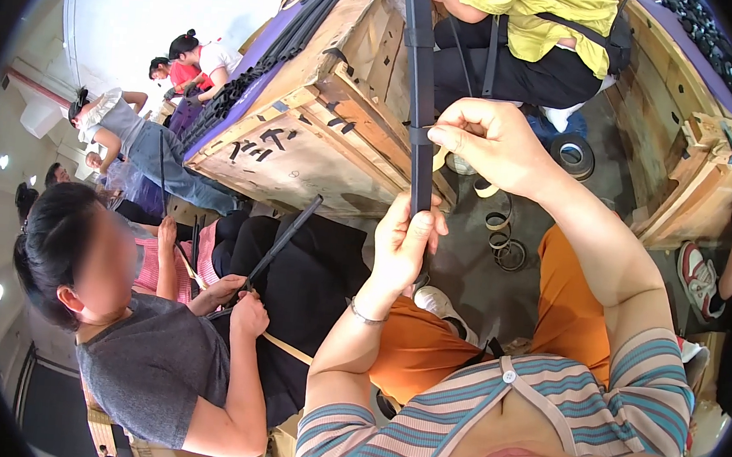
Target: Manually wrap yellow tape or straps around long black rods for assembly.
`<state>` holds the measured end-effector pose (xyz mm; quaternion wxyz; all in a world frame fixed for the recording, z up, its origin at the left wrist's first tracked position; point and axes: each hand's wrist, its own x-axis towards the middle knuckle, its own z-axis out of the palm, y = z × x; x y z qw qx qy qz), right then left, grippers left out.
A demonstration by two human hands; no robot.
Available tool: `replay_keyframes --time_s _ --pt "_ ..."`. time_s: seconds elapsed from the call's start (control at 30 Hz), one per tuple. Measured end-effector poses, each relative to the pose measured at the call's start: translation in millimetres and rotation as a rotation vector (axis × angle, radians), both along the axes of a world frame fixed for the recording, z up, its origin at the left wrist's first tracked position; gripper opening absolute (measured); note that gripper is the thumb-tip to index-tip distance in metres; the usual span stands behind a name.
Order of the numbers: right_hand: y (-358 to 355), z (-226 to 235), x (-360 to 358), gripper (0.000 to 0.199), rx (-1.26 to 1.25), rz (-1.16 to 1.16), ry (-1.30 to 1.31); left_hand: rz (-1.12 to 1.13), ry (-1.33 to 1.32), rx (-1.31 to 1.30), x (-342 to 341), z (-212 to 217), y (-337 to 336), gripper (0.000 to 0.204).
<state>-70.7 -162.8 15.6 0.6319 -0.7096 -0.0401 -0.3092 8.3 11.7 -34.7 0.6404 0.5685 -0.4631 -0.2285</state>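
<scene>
A long, straight black bar (422,171) stands nearly upright in front of me and runs past the top edge of the view. My left hand (403,244) is closed around its lower end. Beside the bar, my right hand (493,144) pinches a narrow strip of tape (442,155), tan on one face, where it meets the bar. Below that hand, the strip dangles toward the floor in loose curls (498,222). Bands wrapped around the bar show higher up.
A wooden crate (365,134) with a purple top carries black tubes; another wooden crate (689,168) stands right. A black roll (572,155) lies on the floor. At my left, a co-worker in grey (159,350) holds a black bar (288,239). Someone in yellow (528,26) sits ahead.
</scene>
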Motion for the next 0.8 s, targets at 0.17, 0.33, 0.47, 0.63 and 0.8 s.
replay_keyframes --time_s 0.17,0.33,0.47,0.63,0.8 --pt "-1 -8 5 0.013 -0.082 -0.062 -0.01 0.162 0.026 0.03 -1 -3 -6 0.019" --pt "-3 -6 -7 0.018 -0.166 -0.164 0.032 0.171 0.298 0.089 -1 10 1 0.023" --pt "-4 -1 -12 0.018 -0.148 -0.169 0.006 0.132 0.372 0.008 7 12 8 0.023" --pt "-6 -5 -11 0.017 -0.204 -0.208 0.055 0.149 0.324 -0.022 11 7 6 0.026" --pt "-1 0 -11 0.019 -0.201 -0.178 0.061 0.128 0.395 0.049 16 6 14 0.023"
